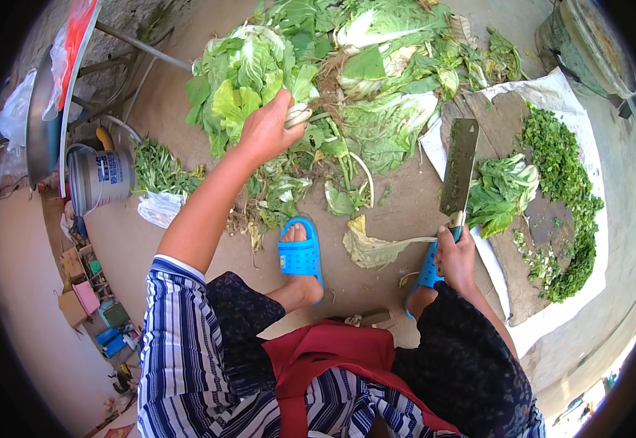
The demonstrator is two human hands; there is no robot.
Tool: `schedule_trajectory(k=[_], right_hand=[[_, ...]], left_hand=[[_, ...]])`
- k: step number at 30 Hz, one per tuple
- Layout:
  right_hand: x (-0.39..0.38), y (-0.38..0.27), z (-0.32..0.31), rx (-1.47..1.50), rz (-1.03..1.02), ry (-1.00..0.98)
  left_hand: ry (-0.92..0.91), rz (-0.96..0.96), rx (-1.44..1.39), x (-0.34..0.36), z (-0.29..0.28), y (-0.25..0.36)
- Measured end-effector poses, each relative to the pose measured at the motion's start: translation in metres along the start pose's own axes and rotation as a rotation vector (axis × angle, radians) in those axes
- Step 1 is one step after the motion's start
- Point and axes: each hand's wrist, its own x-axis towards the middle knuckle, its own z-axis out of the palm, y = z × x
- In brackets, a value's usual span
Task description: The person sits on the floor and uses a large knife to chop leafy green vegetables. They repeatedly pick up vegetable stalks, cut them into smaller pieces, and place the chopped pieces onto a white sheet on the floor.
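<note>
My left hand [263, 128], reaching forward, is closed on the pale stems of a leafy green vegetable [239, 80] at the upper middle, against a heap of greens [391, 117]. My right hand [455, 257] grips a cleaver [457, 164] by its handle, the dirty broad blade pointing up and away from me. Right of the blade, a cut leafy head [504, 190] rests on a worn board [482, 109] laid over a white sheet, with chopped greens [577, 226] along its right side. A yellowed leaf [369, 244] lies on the floor left of my right hand.
My feet in blue slippers [300, 259] are on the floor below the heap. At left stand a grey bucket [99, 186] and a metal-framed stand [146, 47], with loose greens [165, 171] nearby. A large bucket [588, 44] sits at upper right. Assorted boxes [73, 306] line the lower left.
</note>
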Motion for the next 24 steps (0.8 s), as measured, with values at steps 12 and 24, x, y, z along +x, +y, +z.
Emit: schedule_trajectory(k=[12,24], right_hand=[[0.006,-0.012,0.000,-0.094,-0.055,0.003],[0.047,-0.022,-0.024,-0.286,-0.508,0.086]], left_hand=[[-0.321,-0.109,-0.481,-0.029,0.096,0.048],[-0.290,0.032,-0.281,0.030,0.154,0.162]])
